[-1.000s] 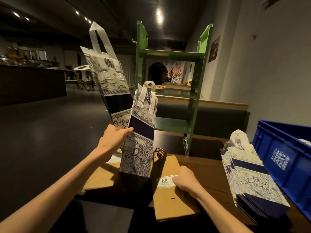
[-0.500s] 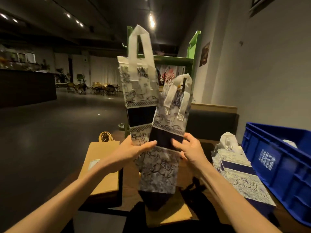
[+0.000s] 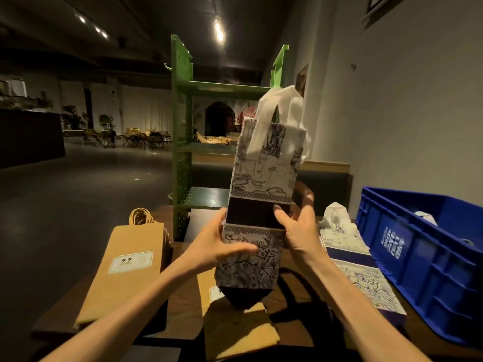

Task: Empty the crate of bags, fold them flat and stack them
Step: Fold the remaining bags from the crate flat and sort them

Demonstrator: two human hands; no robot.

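Both hands hold a patterned bag upright above the bench — the left hand grasping its lower left edge, thumb across the print, the right hand curled round the dark band at its right edge. White handles flop at twelve o'clock. At three o'clock sits the blue crate, a stack of folded patterned bags just beside it — brown paper bags lie at nine o'clock.
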